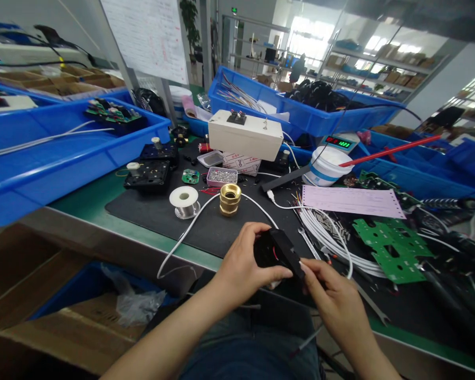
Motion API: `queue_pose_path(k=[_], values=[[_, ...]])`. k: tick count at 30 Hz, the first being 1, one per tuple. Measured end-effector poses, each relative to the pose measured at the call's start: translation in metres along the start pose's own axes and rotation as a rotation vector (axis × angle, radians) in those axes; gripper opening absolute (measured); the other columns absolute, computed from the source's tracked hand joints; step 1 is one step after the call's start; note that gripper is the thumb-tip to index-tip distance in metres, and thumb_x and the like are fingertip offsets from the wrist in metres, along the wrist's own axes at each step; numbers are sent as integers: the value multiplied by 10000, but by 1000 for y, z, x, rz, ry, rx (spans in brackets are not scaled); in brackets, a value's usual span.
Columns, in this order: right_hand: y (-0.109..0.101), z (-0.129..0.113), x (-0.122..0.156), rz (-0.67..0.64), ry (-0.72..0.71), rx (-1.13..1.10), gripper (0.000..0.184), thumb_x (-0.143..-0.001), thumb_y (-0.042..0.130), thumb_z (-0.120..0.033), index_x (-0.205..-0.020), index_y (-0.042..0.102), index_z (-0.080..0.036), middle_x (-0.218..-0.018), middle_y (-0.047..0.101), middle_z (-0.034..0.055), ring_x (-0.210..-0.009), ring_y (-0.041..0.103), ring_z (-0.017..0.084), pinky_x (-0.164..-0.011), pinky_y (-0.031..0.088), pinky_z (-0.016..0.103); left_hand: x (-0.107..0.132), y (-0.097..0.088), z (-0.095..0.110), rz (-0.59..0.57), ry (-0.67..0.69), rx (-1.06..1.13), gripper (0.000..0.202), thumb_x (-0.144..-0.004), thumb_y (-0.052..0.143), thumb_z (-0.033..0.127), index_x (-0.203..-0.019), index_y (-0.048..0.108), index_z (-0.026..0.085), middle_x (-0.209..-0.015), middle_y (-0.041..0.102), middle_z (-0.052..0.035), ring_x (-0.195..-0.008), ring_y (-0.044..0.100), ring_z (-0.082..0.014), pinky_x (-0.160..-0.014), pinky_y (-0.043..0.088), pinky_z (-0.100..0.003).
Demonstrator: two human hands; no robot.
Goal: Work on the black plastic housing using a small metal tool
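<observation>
My left hand (pixel 247 261) is wrapped round a black plastic housing (pixel 279 250), held tilted just above the bench's front edge. The thumb lies along its near side, and a bit of red shows inside. My right hand (pixel 330 293) pinches the housing's right end between thumb and fingers. Whether those fingers also hold a small part cannot be made out. A white cable (pixel 257 203) runs to the housing from the left. Beyond my left hand, a brass threaded fitting (pixel 230 200) stands on the black mat (pixel 150 206), beside a spool of solder wire (pixel 184 201).
Open-end wrenches (pixel 309 244), coiled white cable (pixel 320 227) and green circuit boards (pixel 393 248) lie to the right. Behind stand a white box with terminals (pixel 245 134), a white tub (pixel 328 166) and blue bins (pixel 154 126). Black housings (pixel 148 174) sit at left, a cardboard box (pixel 71 327) below.
</observation>
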State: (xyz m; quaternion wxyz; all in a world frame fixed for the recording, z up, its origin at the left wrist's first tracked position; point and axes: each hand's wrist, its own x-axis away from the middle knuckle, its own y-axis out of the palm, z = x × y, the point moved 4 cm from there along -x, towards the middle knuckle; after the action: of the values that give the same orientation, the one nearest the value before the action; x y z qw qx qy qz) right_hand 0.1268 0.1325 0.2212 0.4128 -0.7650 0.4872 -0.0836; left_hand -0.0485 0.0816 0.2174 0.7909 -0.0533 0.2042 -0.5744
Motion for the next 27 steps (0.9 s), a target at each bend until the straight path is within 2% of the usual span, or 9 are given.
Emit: queue_pose_path(k=[3, 5, 9, 12, 15, 20, 23, 27], values=[[3, 3, 2, -41, 67, -76, 279, -900, 472, -409, -891, 664, -206, -531, 574, -45, -481, 566, 84, -466, 425, 151, -6, -7, -3, -3, 35, -46, 620, -590, 887, 217, -1064, 488, 199, -1024, 572, -37, -958, 594, -231, -895, 499, -404], [4, 4, 4, -73, 89, -127, 305, -901, 462, -425, -931, 667, -202, -545, 578, -39, -492, 567, 86, -473, 433, 153, -6, -10, -5, 1, 114, -73, 536, -666, 840, 194, -1071, 489, 208, -1043, 586, -31, -961, 600, -206, -883, 506, -362], [1, 4, 11, -98, 79, -151, 315, -912, 452, -409, -1045, 646, -200, -601, 601, -34, -538, 587, 74, -527, 461, 139, 1, -12, 0, 33, 366, -220, 223, -874, 623, 169, -1058, 497, 184, -1136, 588, -75, -1043, 583, -186, -898, 501, -314], [-2, 2, 16, -103, 53, -133, 290, -927, 445, -359, -1103, 619, -208, -619, 609, -42, -562, 599, 59, -552, 464, 119, 5, -9, 7, 61, 472, -416, 91, -924, 521, 152, -1013, 526, 165, -1175, 583, -102, -1063, 586, -196, -914, 499, -324], [-5, -4, 18, -46, -34, -77, 261, -933, 444, -296, -1101, 618, -197, -617, 612, -45, -559, 597, 52, -572, 467, 115, 8, -7, 10, 67, 481, -515, 68, -930, 502, 139, -985, 540, 153, -1206, 580, -119, -1072, 591, -202, -931, 496, -325], [-3, -14, 13, 81, -162, 80, 284, -936, 421, -248, -1054, 635, -103, -661, 662, 20, -572, 631, 99, -544, 483, 173, 14, -9, 10, 75, 494, -462, 74, -947, 439, 117, -951, 511, 134, -1202, 587, -167, -1065, 605, -186, -909, 503, -268], [0, -13, 7, 44, -119, 43, 286, -942, 404, -256, -1036, 635, -115, -655, 657, 13, -570, 630, 104, -555, 486, 190, 17, -9, 9, 75, 459, -453, 88, -945, 418, 123, -976, 498, 145, -1232, 567, -168, -1084, 595, -185, -922, 501, -282], [3, -6, 5, -61, 10, -74, 298, -947, 395, -308, -1069, 623, -158, -616, 619, -21, -561, 612, 96, -542, 470, 188, 18, -4, 10, 91, 440, -513, 141, -931, 499, 217, -1039, 499, 127, -1258, 539, -189, -1146, 553, -219, -956, 488, -319]])
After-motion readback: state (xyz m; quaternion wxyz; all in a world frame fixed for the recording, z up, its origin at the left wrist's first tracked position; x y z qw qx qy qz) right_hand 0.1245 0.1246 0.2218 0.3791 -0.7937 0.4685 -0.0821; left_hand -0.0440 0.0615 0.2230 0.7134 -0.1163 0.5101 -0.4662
